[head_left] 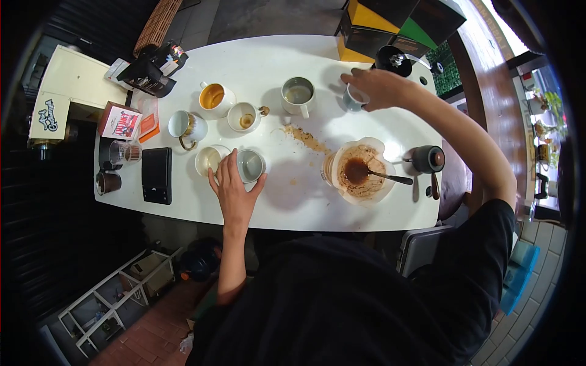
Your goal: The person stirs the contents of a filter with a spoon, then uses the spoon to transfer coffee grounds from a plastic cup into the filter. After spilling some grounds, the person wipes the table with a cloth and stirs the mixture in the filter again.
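Clearing cups in hand: left hand grip closed around cup near desk front; right hand grip clamped on far cup. Next move calls for level lifts
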The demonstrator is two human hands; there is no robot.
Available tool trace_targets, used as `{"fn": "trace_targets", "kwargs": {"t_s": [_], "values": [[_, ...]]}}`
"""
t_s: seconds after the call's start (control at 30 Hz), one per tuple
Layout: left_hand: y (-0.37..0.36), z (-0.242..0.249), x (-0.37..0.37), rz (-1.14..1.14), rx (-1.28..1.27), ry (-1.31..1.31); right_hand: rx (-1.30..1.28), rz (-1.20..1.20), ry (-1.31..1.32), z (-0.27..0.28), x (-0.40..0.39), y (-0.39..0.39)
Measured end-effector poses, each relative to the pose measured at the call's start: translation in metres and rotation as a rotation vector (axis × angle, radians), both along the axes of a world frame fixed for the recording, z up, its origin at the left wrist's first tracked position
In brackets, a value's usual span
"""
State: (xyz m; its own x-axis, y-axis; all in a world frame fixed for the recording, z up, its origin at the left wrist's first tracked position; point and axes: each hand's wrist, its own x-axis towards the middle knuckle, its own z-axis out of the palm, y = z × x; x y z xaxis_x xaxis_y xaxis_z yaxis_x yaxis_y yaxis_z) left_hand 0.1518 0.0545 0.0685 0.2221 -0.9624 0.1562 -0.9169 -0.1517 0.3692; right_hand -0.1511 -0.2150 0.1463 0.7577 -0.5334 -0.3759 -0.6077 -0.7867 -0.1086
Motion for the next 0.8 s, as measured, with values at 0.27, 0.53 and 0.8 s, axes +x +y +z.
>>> {"fn": "trace_targets", "kwargs": {"t_s": [0.27,0.53,0.8], "values": [[0.000,-0.007,-0.002,0.023,-0.024,0.008,-0.270,0.029,-0.152,0.074,0.072,-0.041],[-0.002,-0.001,0.000,0.056,-0.045,-0.067,-0.087,0.137,-0.026,0.031,0.197,-0.068],[0.002,-0.005,-0.003,0.090,-0.053,0.078,-0.004,0.217,0.004,-0.030,0.251,-0.080]]}}
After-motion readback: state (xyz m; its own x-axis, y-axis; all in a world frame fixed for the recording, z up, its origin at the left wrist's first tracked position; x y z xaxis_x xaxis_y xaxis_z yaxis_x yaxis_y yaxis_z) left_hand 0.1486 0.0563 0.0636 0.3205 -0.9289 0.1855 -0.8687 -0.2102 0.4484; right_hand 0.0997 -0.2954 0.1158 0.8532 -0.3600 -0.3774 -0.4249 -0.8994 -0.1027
